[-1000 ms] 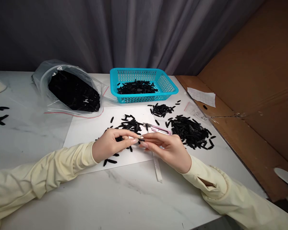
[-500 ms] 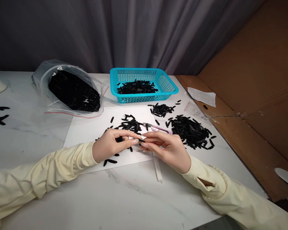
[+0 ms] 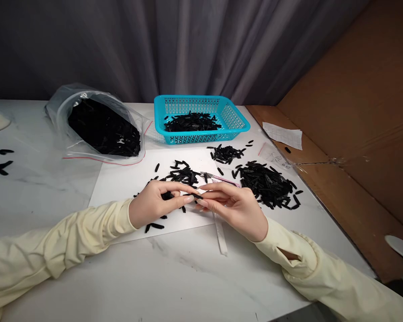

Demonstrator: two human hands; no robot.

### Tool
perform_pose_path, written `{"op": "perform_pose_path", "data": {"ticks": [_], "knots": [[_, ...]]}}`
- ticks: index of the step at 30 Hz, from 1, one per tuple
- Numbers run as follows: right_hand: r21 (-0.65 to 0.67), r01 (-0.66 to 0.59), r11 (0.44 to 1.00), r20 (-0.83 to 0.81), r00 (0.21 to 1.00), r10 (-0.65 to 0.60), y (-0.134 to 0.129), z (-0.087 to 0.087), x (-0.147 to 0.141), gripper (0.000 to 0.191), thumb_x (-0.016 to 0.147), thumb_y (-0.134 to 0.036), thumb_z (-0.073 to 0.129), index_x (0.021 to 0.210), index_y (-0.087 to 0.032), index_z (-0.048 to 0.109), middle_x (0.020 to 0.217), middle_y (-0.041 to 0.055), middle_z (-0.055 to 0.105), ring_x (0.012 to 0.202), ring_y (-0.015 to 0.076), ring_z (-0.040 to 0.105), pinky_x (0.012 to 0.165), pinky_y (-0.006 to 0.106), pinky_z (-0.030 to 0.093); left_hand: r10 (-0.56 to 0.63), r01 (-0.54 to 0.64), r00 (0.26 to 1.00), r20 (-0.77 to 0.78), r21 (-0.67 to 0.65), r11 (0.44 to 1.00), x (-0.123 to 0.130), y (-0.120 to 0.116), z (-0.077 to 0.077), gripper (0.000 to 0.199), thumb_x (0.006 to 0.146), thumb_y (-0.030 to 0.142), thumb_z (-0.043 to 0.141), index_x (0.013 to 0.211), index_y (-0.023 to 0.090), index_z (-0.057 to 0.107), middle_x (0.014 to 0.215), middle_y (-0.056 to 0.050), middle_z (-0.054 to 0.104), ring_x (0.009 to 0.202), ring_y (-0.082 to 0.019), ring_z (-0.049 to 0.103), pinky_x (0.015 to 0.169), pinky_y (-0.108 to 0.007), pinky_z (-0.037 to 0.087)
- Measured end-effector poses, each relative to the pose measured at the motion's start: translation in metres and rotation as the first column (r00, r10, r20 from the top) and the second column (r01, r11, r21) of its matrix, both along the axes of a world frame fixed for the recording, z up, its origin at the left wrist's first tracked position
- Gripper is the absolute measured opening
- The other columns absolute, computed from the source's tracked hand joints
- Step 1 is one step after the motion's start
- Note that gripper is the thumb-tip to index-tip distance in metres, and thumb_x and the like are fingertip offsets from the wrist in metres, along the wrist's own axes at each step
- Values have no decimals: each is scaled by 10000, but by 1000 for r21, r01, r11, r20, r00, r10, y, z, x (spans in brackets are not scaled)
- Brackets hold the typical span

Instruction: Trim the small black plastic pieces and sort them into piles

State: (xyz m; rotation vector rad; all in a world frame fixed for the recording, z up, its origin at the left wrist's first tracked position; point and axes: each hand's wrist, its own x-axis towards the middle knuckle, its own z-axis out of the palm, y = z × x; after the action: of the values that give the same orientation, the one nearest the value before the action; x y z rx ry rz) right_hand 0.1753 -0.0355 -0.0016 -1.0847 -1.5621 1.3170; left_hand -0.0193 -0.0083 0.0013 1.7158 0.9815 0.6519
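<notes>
Between my two hands is a small black strip (image 3: 197,196), thin and elongated. The thumb and fingers of my left hand (image 3: 163,198) pinch its left end. My right hand (image 3: 233,205) pinches the right end, its fingertips close to those of the left. Under my hands lies a white sheet (image 3: 121,188) with loose black strips (image 3: 184,175) scattered on it. Just behind my right hand are pink-handled snips (image 3: 221,180), partly hidden by my fingers. A narrow white stick (image 3: 220,237) sticks out below my right hand.
A clear zip bag (image 3: 58,116) full of black strips lies open at back left. Beside it stands a blue basket (image 3: 243,126) holding more. Two heaps, a large one (image 3: 267,185) and a smaller one (image 3: 226,154), lie to the right. Cardboard (image 3: 356,112) walls the right side.
The black strip has turned slightly between my fingertips, and more of it shows now. My hands have otherwise stayed in place.
</notes>
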Motion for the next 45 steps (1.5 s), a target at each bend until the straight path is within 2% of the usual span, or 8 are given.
{"op": "perform_pose_path", "data": {"ticks": [11, 20, 25, 28, 31, 37, 40, 45], "knots": [[-10, 11, 1000, -6, 1000, -11, 0, 0, -1, 201, 742, -249, 647, 922, -185, 586, 784, 27, 717, 735, 197, 696, 715, 306, 602, -9, 12, 999, -40, 81, 997, -1, 0, -2, 248, 778, 245, 539, 950, 142, 686, 446, 83, 327, 442, -57, 300, 439, -177, 306], [-15, 17, 1000, 11, 1000, -17, -1, 1, -1, 205, 737, -220, 646, 928, -177, 584, 741, 21, 714, 710, 190, 696, 700, 299, 599, 35, -29, 999, -30, 200, 979, 0, -1, -2, 184, 751, 212, 564, 841, 134, 705, 435, 66, 438, 428, -55, 362, 444, -167, 352], [-145, -5, 989, -61, 998, -4, -1, 4, -3, 255, 714, -261, 670, 928, -157, 577, 716, 29, 714, 697, 201, 698, 710, 339, 603, 45, -34, 999, -30, 282, 959, 0, -2, -6, 186, 767, 226, 562, 803, 131, 717, 567, -1, 649, 454, -68, 470, 458, -171, 397], [-219, -10, 976, -107, 994, -14, -1, 6, -4, 291, 683, -269, 701, 913, -143, 577, 677, 21, 707, 670, 200, 697, 707, 351, 600, 57, -45, 998, -32, 295, 954, 0, -2, -8, 190, 773, 243, 564, 778, 135, 720, 668, -25, 707, 526, -95, 564, 498, -170, 435], [-259, -2, 966, -131, 991, -34, -1, 8, -5, 302, 659, -255, 720, 902, -144, 582, 653, 11, 702, 659, 196, 696, 701, 351, 597, 68, -60, 998, -18, 289, 955, 1, -2, -8, 191, 774, 246, 568, 772, 133, 721, 679, -25, 715, 555, -107, 598, 515, -169, 451], [-317, -15, 948, -182, 982, -46, 2, 8, -5, 304, 643, -204, 728, 900, -135, 580, 652, 18, 703, 644, 180, 691, 674, 318, 582, 44, -33, 999, -32, 298, 954, 1, -1, -6, 164, 772, 246, 585, 737, 142, 705, 637, -4, 689, 538, -86, 553, 518, -162, 429], [-376, -52, 925, -230, 972, -39, 5, 8, -4, 308, 635, -163, 731, 899, -123, 578, 639, 25, 705, 591, 145, 678, 637, 271, 569, 33, -17, 998, -44, 327, 945, 0, -1, -6, 148, 771, 232, 591, 716, 136, 690, 581, 9, 657, 494, -67, 502, 499, -156, 408], [-472, -114, 874, -294, 955, -33, 9, 6, -2, 301, 631, -139, 733, 888, -113, 578, 627, 33, 707, 553, 126, 666, 601, 238, 556, 13, -2, 1000, -27, 387, 922, -1, -1, -7, 158, 785, 208, 571, 708, 122, 678, 607, 0, 666, 476, -57, 485, 487, -152, 397]]}}
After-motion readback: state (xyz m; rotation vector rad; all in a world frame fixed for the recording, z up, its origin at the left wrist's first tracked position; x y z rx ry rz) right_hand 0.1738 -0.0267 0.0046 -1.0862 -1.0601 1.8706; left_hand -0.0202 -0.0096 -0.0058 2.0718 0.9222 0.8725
